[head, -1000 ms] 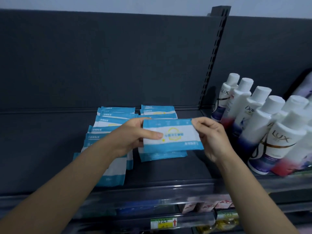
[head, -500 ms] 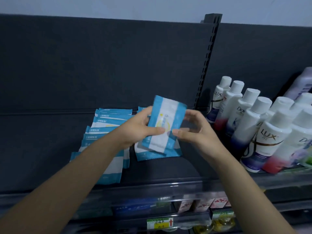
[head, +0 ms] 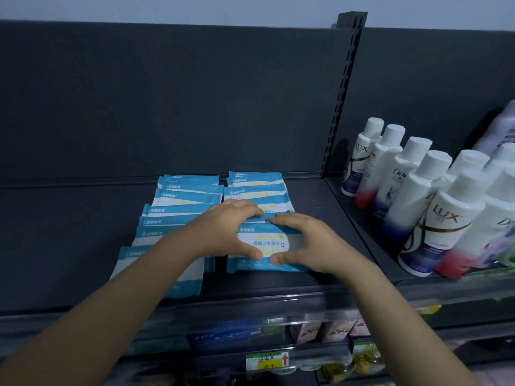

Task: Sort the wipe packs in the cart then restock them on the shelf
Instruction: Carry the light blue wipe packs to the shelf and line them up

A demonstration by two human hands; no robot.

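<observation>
Stocking a dark shelf [head: 306,277], a person holds a wipe pack [head: 267,243] flat at the front of the right row [head: 255,190], left hand [head: 225,232] and right hand [head: 309,243] gripping its ends. Squaring it with packs just beyond the grip before release looks wise.

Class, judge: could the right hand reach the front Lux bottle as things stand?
Probably yes. Only bare shelf lies between the right hand and the front Lux bottle, though it must first let go of the wipe pack.
</observation>
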